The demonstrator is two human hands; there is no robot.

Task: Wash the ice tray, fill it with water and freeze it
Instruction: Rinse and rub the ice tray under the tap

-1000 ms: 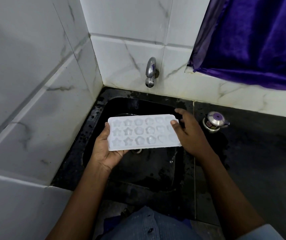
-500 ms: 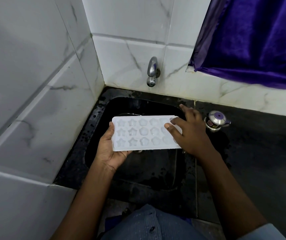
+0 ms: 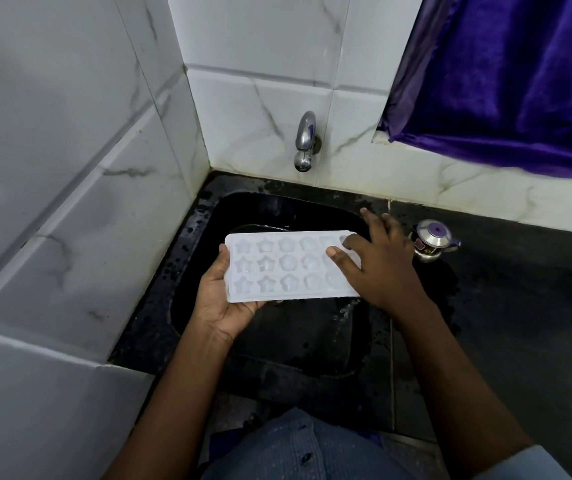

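Note:
A white ice tray [image 3: 284,265] with star- and flower-shaped moulds is held level over the black sink [image 3: 194,237]. My left hand [image 3: 223,303] grips its left end from below, thumb on the edge. My right hand [image 3: 378,265] lies on the tray's right end, fingers spread across the moulds and thumb pressing on the top face. A chrome tap [image 3: 305,142] juts from the tiled back wall above the sink; no water runs from it.
White marble-look tiles wall in the sink on the left and behind. A dark counter [image 3: 520,306] stretches to the right, bearing a small steel pot with a purple lid knob [image 3: 433,239]. A purple curtain [image 3: 506,74] hangs at top right.
My right hand has slid further left over the tray's right end, with its fingers spreading. The tray stays over the sink in my left hand.

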